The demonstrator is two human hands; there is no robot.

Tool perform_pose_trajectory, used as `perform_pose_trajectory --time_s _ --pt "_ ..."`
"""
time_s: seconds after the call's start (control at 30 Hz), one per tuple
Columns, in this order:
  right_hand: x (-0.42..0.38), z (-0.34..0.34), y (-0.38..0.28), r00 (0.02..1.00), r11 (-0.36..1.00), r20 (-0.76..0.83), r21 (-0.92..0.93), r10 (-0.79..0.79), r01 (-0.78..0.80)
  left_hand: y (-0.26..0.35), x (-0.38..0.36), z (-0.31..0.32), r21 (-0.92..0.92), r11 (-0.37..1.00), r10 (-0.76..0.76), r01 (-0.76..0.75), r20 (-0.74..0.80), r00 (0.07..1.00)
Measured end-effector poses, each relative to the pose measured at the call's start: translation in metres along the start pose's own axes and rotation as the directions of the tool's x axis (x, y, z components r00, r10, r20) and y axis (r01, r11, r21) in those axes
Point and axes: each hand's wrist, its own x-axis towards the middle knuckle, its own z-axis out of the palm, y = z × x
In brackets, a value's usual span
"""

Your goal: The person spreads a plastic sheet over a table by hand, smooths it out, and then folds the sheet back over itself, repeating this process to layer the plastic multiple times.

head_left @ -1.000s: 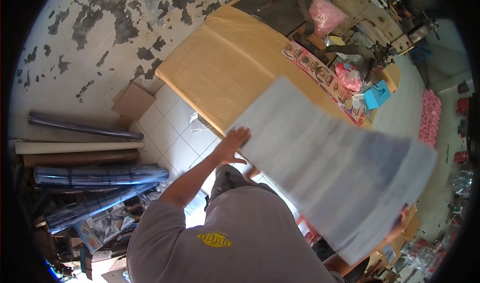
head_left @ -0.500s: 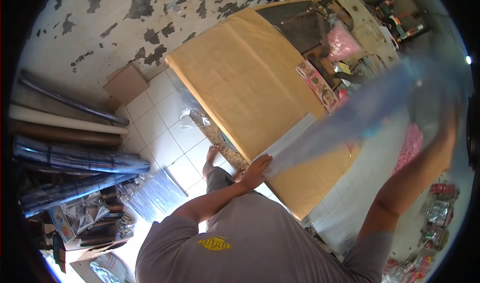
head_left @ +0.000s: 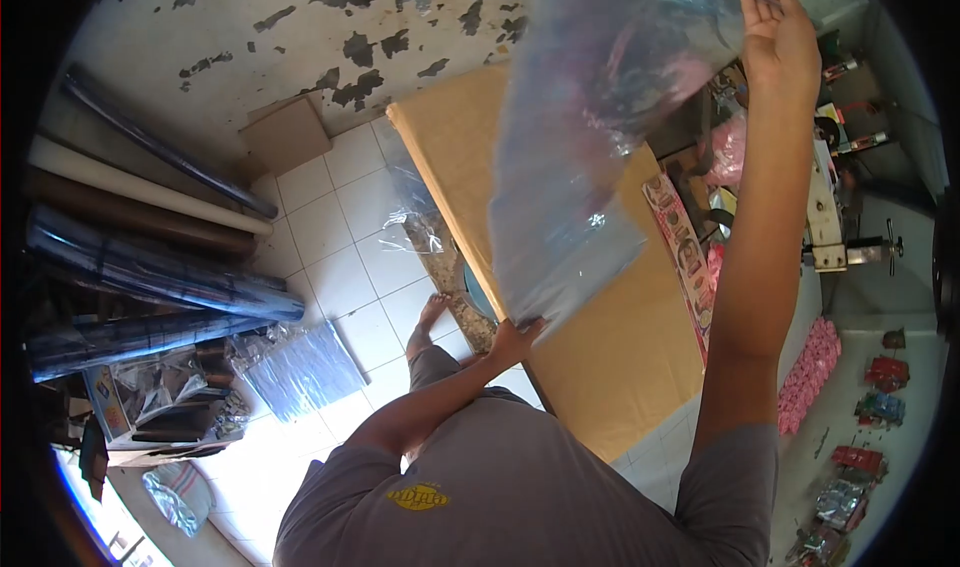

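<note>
A clear, bluish plastic sheet (head_left: pixel 560 167) rises from the near edge of the table across to the upper right. Raised high at the far right, my right hand (head_left: pixel 782 42) pinches its upper edge. Low at the table's near edge, my left hand (head_left: pixel 515 340) grips the sheet's bottom corner, its fingers partly hidden. Part of the sheet lies on the brown paper-covered table (head_left: pixel 610 387), and the rest hangs in the air, hiding much of the tabletop behind it.
Rolls of plastic (head_left: pixel 150 257) are stacked at the left. A flat plastic-wrapped pack (head_left: pixel 305 367) lies on the tiled floor (head_left: pixel 335 222). Beyond the table's right side are a printed strip (head_left: pixel 680 257), a pink bag (head_left: pixel 728 152) and a metal clamp (head_left: pixel 850 255). Pink material (head_left: pixel 810 377) lies at the right.
My right hand has swung up and away from the far right, lifting the sheet over the table's far side. My left hand stays at the near edge. The view has shifted slightly.
</note>
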Motion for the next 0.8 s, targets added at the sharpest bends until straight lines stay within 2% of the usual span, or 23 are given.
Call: perform_pose_trajectory --time_s 0.07,0.17,0.2,0.27,0.37,0.43,0.47,0.53,0.57,0.67,0.73,0.8 --pt "-0.001 0.009 -0.008 0.999 1.0 0.042 0.001 0.006 -0.007 -0.004 0.007 -0.007 -0.049 0.994 0.094 -0.093 0.014 0.996" --pt "0.002 0.007 -0.011 1.0 1.0 0.011 0.006 0.013 -0.013 -0.032 0.013 -0.001 0.058 0.998 -0.003 -0.005 0.146 0.989" --pt "0.002 0.007 -0.01 1.0 1.0 -0.003 -0.005 0.02 -0.02 -0.032 0.012 0.0 0.063 0.998 -0.006 -0.004 0.166 0.986" --pt "-0.022 0.024 -0.008 0.998 0.999 -0.06 -0.053 0.006 -0.009 0.001 -0.004 0.001 -0.023 0.996 0.086 -0.084 0.139 0.987" --pt "-0.036 0.028 0.003 0.997 0.995 -0.079 -0.103 0.01 -0.018 -0.024 -0.009 0.015 0.117 0.987 -0.138 0.107 0.294 0.946" --pt "-0.036 0.024 0.016 0.997 0.989 -0.064 -0.138 0.04 -0.048 -0.045 -0.018 0.029 0.133 0.978 -0.197 0.158 0.36 0.912" --pt "-0.035 0.022 0.024 0.997 0.984 -0.051 -0.16 0.066 -0.073 -0.048 -0.019 0.034 0.199 0.951 -0.298 0.236 0.39 0.871" --pt "-0.035 0.019 0.048 0.991 0.966 -0.041 -0.221 0.13 -0.136 -0.013 -0.034 0.027 0.339 0.865 -0.491 0.369 0.426 0.76" --pt "-0.039 0.024 0.069 0.984 0.95 -0.046 -0.259 0.17 -0.176 0.001 -0.04 0.023 0.272 0.907 -0.416 0.321 0.466 0.781" --pt "-0.048 0.03 0.14 0.938 0.882 -0.083 -0.323 0.336 -0.344 0.03 -0.053 0.015 0.173 0.922 -0.384 0.346 0.517 0.765" --pt "-0.056 0.015 0.191 0.849 0.837 0.129 -0.297 0.512 -0.459 0.029 -0.054 0.017 0.159 0.893 -0.436 0.421 0.54 0.72" --pt "-0.082 -0.009 0.229 0.78 0.867 0.391 -0.319 0.488 -0.383 -0.034 -0.051 0.041 0.247 0.798 -0.578 0.55 0.57 0.584"
